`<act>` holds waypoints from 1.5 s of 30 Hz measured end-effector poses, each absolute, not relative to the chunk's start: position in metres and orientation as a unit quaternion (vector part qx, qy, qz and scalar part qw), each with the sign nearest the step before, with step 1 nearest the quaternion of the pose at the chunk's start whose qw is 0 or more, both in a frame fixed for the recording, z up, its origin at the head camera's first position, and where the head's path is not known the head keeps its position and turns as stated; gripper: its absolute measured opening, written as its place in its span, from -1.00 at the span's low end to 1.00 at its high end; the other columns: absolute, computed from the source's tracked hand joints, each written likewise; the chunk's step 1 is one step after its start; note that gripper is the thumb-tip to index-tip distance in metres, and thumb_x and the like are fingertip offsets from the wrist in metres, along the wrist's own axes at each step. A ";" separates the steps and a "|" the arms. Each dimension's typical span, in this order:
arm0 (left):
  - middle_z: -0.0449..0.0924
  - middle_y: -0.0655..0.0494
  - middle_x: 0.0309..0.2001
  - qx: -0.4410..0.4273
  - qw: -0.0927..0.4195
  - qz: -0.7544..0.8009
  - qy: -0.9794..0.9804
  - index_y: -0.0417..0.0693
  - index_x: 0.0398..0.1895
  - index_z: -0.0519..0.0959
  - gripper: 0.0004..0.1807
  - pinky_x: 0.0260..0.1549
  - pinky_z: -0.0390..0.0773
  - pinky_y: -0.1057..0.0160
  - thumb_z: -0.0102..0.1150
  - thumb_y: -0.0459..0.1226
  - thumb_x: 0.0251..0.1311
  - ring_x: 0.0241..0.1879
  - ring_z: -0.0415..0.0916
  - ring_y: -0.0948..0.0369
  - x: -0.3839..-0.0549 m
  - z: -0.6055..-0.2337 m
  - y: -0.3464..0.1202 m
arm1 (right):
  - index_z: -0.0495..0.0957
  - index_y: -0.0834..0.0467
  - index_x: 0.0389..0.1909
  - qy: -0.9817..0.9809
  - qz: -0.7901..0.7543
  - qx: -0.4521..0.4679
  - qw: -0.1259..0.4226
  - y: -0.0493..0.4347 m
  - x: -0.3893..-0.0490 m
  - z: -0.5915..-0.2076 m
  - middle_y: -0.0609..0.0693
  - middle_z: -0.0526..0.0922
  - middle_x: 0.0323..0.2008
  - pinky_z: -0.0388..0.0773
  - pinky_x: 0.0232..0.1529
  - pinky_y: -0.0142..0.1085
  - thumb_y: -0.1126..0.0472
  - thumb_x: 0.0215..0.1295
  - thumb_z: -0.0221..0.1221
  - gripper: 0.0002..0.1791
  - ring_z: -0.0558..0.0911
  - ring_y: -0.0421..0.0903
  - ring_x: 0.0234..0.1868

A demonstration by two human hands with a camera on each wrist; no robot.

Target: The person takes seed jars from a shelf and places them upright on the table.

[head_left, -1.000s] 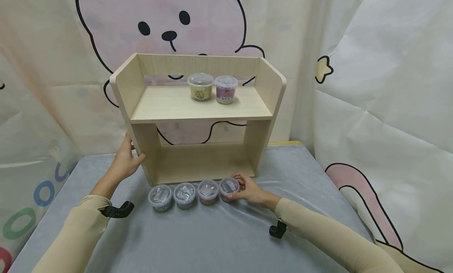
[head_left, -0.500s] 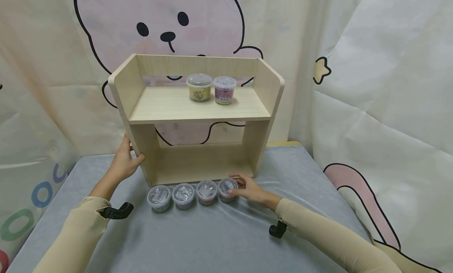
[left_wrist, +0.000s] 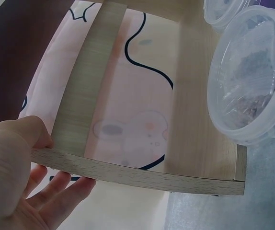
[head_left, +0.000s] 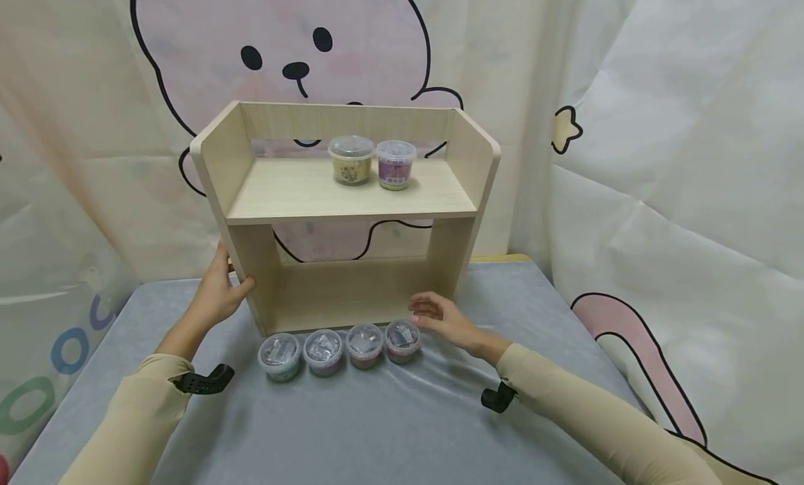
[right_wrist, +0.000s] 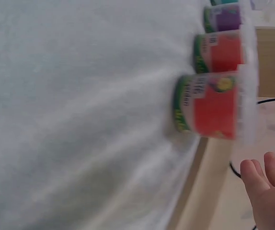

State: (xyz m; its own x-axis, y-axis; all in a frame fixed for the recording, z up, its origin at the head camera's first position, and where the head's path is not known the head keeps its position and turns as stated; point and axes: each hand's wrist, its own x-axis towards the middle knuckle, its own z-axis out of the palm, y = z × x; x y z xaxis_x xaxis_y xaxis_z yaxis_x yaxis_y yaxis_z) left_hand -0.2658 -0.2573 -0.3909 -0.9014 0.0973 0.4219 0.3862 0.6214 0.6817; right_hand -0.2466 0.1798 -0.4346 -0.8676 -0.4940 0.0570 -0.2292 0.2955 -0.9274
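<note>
My left hand (head_left: 216, 298) grips the left side panel of a two-tier wooden shelf (head_left: 289, 195); in the left wrist view the thumb lies on one face of the panel and the fingers on the other. Several small clear-lidded plastic tubs stand in a row along the shelf's front foot. Just right of the rightmost tub (head_left: 403, 341), my right hand (head_left: 442, 320) is raised with relaxed fingers and holds nothing. The right wrist view shows that tub's red label (right_wrist: 215, 110), with the fingers apart from it.
On the upper tier stand a yellow tub (head_left: 351, 165) and a purple-labelled tub (head_left: 395, 169), side by side right of the middle. A grey cloth (head_left: 352, 429) covers the table. Printed curtains (head_left: 666, 157) hang behind and to the sides.
My right hand has let go of the rightmost tub and moved slightly up and away to the right. The left hand keeps its grip on the shelf. The head view has shifted a little.
</note>
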 end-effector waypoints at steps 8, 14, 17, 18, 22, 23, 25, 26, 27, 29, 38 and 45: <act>0.13 -0.47 0.45 -0.138 0.178 -0.414 -0.882 0.07 0.64 -0.23 0.07 0.10 0.41 -0.52 0.12 -0.55 0.17 0.26 0.31 -0.51 -0.266 -0.390 -0.256 | 0.31 0.30 0.38 0.789 -0.552 -0.241 0.120 0.174 -0.246 -0.399 0.32 0.45 0.34 0.52 0.35 -0.03 0.22 0.48 0.10 -0.48 0.43 0.26 0.39; 0.11 -0.47 0.46 -0.128 0.168 -0.410 -0.887 0.08 0.64 -0.25 0.08 0.10 0.41 -0.53 0.12 -0.55 0.19 0.27 0.29 -0.52 -0.265 -0.391 -0.256 | 0.32 0.22 0.39 0.786 -0.550 -0.258 0.114 0.169 -0.245 -0.370 0.25 0.46 0.34 0.47 0.39 0.03 0.19 0.48 0.09 -0.49 0.45 0.17 0.40; 0.09 -0.47 0.47 -0.124 0.164 -0.407 -0.890 0.11 0.64 -0.28 0.09 0.07 0.43 -0.53 0.12 -0.54 0.19 0.27 0.28 -0.54 -0.264 -0.391 -0.256 | 0.32 0.22 0.39 0.781 -0.555 -0.267 0.107 0.167 -0.243 -0.356 0.26 0.46 0.35 0.45 0.41 0.04 0.20 0.47 0.08 -0.48 0.46 0.18 0.40; 0.09 -0.47 0.48 -0.124 0.163 -0.406 -0.891 0.11 0.65 -0.28 0.09 0.07 0.43 -0.53 0.12 -0.54 0.19 0.27 0.28 -0.54 -0.264 -0.391 -0.256 | 0.31 0.24 0.40 0.778 -0.557 -0.272 0.105 0.166 -0.243 -0.352 0.27 0.46 0.35 0.44 0.41 0.04 0.21 0.47 0.08 -0.48 0.45 0.19 0.40; 0.10 -0.47 0.47 -0.127 0.166 -0.406 -0.890 0.10 0.65 -0.27 0.09 0.06 0.43 -0.53 0.13 -0.54 0.19 0.26 0.28 -0.54 -0.265 -0.392 -0.257 | 0.27 0.26 0.41 0.772 -0.559 -0.285 0.102 0.164 -0.241 -0.335 0.29 0.44 0.37 0.42 0.43 0.02 0.23 0.47 0.06 -0.46 0.43 0.20 0.43; 0.11 -0.48 0.46 -0.127 0.167 -0.406 -0.889 0.09 0.64 -0.27 0.09 0.05 0.44 -0.53 0.13 -0.54 0.18 0.26 0.29 -0.54 -0.265 -0.393 -0.257 | 0.26 0.26 0.42 0.771 -0.559 -0.289 0.102 0.163 -0.240 -0.331 0.29 0.43 0.37 0.42 0.44 0.03 0.23 0.47 0.06 -0.45 0.42 0.20 0.43; 0.13 -0.48 0.45 -0.128 0.170 -0.407 -0.888 0.08 0.64 -0.26 0.09 0.05 0.44 -0.53 0.13 -0.54 0.17 0.25 0.30 -0.54 -0.265 -0.393 -0.257 | 0.26 0.25 0.42 0.773 -0.556 -0.288 0.103 0.162 -0.240 -0.324 0.28 0.44 0.37 0.41 0.44 0.01 0.23 0.46 0.05 -0.45 0.41 0.18 0.44; 0.13 -0.48 0.45 -0.128 0.170 -0.408 -0.888 0.08 0.64 -0.25 0.09 0.05 0.44 -0.53 0.13 -0.54 0.17 0.25 0.30 -0.54 -0.265 -0.393 -0.258 | 0.27 0.24 0.42 0.774 -0.554 -0.289 0.103 0.161 -0.240 -0.321 0.27 0.44 0.37 0.41 0.45 0.01 0.24 0.46 0.05 -0.46 0.41 0.18 0.44; 0.13 -0.48 0.45 -0.129 0.171 -0.409 -0.887 0.09 0.64 -0.25 0.09 0.05 0.44 -0.53 0.14 -0.54 0.17 0.26 0.30 -0.54 -0.265 -0.393 -0.258 | 0.27 0.25 0.42 0.774 -0.553 -0.289 0.104 0.161 -0.239 -0.318 0.27 0.44 0.37 0.41 0.45 0.01 0.25 0.46 0.05 -0.46 0.41 0.18 0.44; 0.14 -0.48 0.45 -0.131 0.172 -0.410 -0.886 0.08 0.64 -0.25 0.09 0.07 0.43 -0.53 0.14 -0.54 0.16 0.26 0.30 -0.53 -0.265 -0.394 -0.258 | 0.26 0.24 0.42 0.774 -0.552 -0.293 0.104 0.159 -0.239 -0.312 0.27 0.44 0.37 0.41 0.45 0.01 0.26 0.46 0.04 -0.45 0.41 0.18 0.44; 0.13 -0.49 0.44 -0.136 0.173 -0.407 -0.887 0.02 0.63 -0.22 0.07 0.08 0.42 -0.53 0.13 -0.56 0.15 0.25 0.30 -0.53 -0.266 -0.393 -0.259 | 0.16 0.17 0.50 0.753 -0.566 -0.318 0.107 0.150 -0.235 -0.281 0.26 0.40 0.41 0.35 0.47 0.07 0.23 0.44 0.02 -0.37 0.40 0.18 0.46; 0.11 -0.48 0.45 -0.139 0.172 -0.406 -0.887 0.05 0.64 -0.24 0.09 0.09 0.42 -0.53 0.13 -0.56 0.15 0.27 0.29 -0.52 -0.267 -0.393 -0.259 | 0.09 0.15 0.55 0.743 -0.579 -0.317 0.107 0.139 -0.241 -0.256 0.26 0.35 0.45 0.31 0.51 0.07 0.20 0.42 -0.01 -0.31 0.37 0.18 0.48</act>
